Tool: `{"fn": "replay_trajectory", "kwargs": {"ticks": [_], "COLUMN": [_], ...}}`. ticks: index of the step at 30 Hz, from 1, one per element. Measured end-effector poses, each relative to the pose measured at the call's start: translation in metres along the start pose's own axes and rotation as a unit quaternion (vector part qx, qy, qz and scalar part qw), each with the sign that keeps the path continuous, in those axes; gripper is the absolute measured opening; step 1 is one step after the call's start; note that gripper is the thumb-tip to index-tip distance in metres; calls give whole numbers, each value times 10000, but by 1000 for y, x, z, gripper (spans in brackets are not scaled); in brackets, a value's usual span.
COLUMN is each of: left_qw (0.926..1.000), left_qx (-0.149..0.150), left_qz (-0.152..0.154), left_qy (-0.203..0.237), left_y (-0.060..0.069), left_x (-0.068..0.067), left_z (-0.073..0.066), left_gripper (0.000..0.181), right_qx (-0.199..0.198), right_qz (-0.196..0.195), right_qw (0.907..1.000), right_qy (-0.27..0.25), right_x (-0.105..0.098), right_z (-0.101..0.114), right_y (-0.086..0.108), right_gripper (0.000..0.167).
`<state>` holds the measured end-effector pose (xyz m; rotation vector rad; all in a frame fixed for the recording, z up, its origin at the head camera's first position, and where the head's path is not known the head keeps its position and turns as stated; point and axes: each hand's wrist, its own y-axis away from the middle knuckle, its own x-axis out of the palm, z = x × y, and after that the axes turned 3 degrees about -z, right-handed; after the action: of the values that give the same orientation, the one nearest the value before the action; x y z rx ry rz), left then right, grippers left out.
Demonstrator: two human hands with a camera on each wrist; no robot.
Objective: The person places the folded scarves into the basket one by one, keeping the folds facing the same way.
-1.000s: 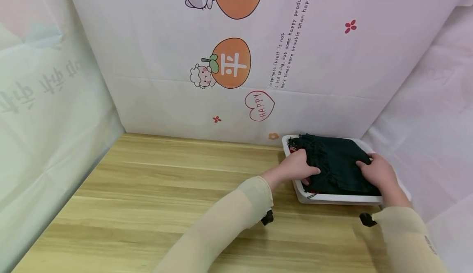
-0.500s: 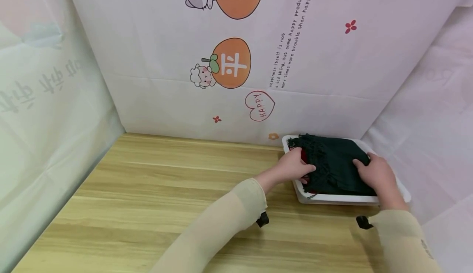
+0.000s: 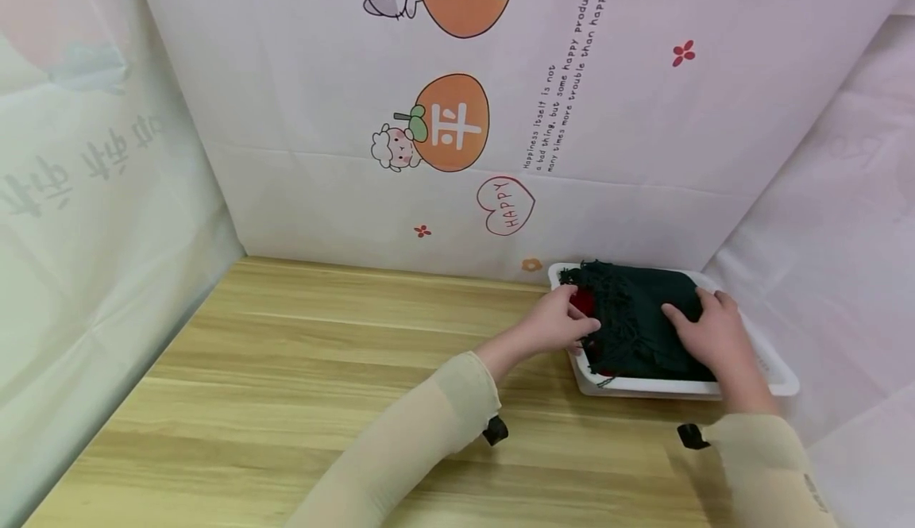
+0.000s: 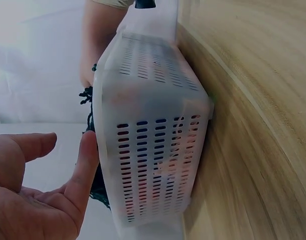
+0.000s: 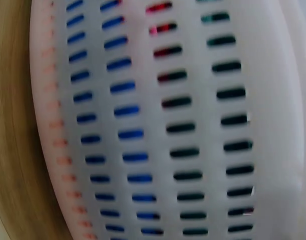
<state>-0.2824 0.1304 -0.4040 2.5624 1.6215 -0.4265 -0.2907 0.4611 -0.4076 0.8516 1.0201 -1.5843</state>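
A folded dark green scarf (image 3: 654,314) with a fringed left end lies on top in a white plastic basket (image 3: 665,387). Red fabric (image 3: 584,301) shows beside the fringe. My left hand (image 3: 549,325) is at the basket's left rim, thumb and fingers apart, with nothing between them. In the left wrist view, a fingertip of that hand (image 4: 47,195) is close to the slotted basket wall (image 4: 110,150); whether it touches cannot be told. My right hand (image 3: 715,333) rests on the right part of the scarf, fingers spread. The right wrist view shows no hand.
Through the slots of the basket wall (image 5: 200,112), blue, red and dark green contents show. The basket stands on a wooden table (image 3: 322,369), near the back sheet (image 3: 322,194) and the right-hand sheet (image 3: 851,274). Fringe strands hang over the basket's rim.
My left hand has drawn back to the left, off the fringe, and more red fabric shows. My right hand has slid left over the scarf, away from the basket's right side.
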Motion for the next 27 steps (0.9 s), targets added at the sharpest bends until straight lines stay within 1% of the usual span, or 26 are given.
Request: {"fn": "replay_trajectory", "kwargs": {"ticks": [2,4,7,9,14,16,18,22,27], "left_qw": [9999,9997,9993,9994,9991,9989,9988,9981,9931], "left_qx": [111,190,225,234,332,359,319,289,380], "left_qz": [-40,-67,-89,-110,-242,-283,-343,-487,-756], "left_qy": [-6,111,282,245,-103,-108,-125,-262,-806], "left_y": [2,4,7,10,18,21,23,28,33], "left_x": [-2,-5,-11,-16,-31,-37,-43,-56,-69], "left_z": [2,4,7,9,18,21,25,32,38], "left_gripper": [80,78,78,78,79,78,78,79,79], "right_qx": [-79,-164,-282,-338,-421,-440,-449,-531,-637], "right_qz": [-10,-24,-58,-58,-41,-39,-31,-54,-41], "right_qw": [10000,9998,9996,9994,9991,9990,9989,9985,9978], "right_qy": [34,54,6,-48,-104,-118,-123,-126,-180], "right_x": [1,3,7,10,17,19,20,22,26], "right_z": [6,12,20,25,36,40,44,53,62], "right_y": [2,4,7,9,13,15,16,19,22], "right_gripper": [101,101,99,99,100,100,100,99,98]}}
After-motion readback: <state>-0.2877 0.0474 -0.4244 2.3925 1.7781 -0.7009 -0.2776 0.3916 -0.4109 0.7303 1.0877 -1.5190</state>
